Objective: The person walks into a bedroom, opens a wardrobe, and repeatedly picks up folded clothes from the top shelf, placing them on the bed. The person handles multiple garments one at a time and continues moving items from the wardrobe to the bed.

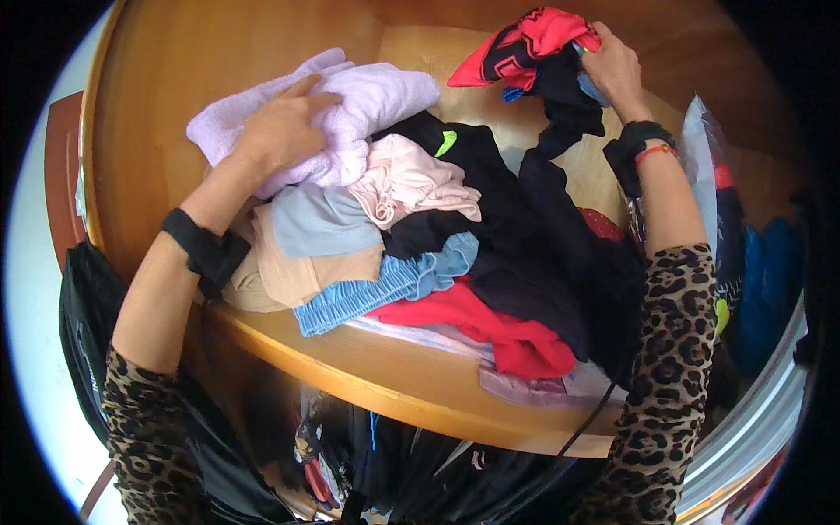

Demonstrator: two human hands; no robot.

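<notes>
My left hand [282, 128] lies over a folded lavender terry towel [387, 92], its fingers pressed into the folds. Farther back on the right, my right hand [613, 65] grips a bright red garment with black print [525, 46], lifted off the shelf. Dark and blue cloth hangs below that garment, partly hidden behind it. Between the hands spreads a heap: a pale pink garment [417, 180], grey cloth [321, 220], beige cloth [321, 262], a light-blue garment with a gathered waistband [357, 295], black clothing [518, 243] and a red garment [479, 321].
The heap sits on a wooden wardrobe shelf [420, 403] with a side wall [151, 164] at left. Dark clothes [407, 459] hang beneath its front edge. A clear plastic bag [699, 157] stands at right. A black bag [85, 321] hangs at far left. A dark cord [590, 417] crosses the edge.
</notes>
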